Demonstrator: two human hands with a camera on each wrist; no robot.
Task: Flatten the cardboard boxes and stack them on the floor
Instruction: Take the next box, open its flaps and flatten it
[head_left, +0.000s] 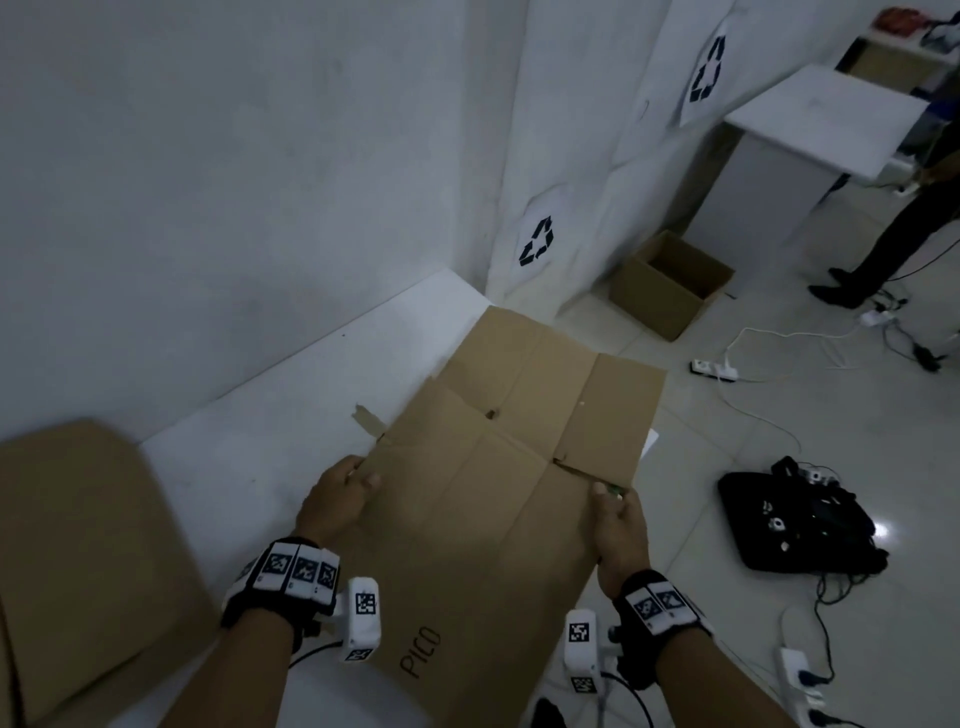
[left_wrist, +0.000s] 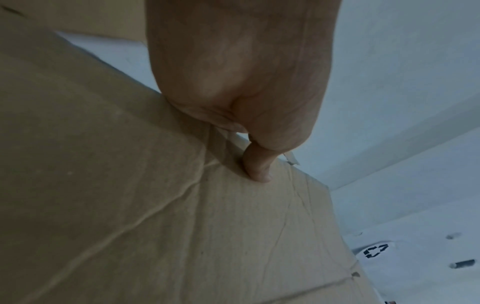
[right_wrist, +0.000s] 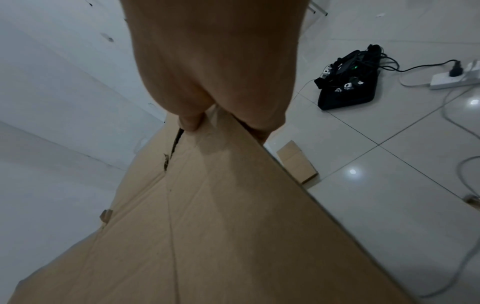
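I see one flattened brown cardboard box (head_left: 498, 467) pinched between my left hand (head_left: 337, 499) and right hand (head_left: 621, 525); one open brown carton (head_left: 670, 283) stands beyond, a black bag (head_left: 795, 519) rightward.

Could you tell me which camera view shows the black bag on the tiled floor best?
The head view: the whole black bag lies on the floor with its cables. The right wrist view shows it smaller, in the background; the left wrist view does not show it.
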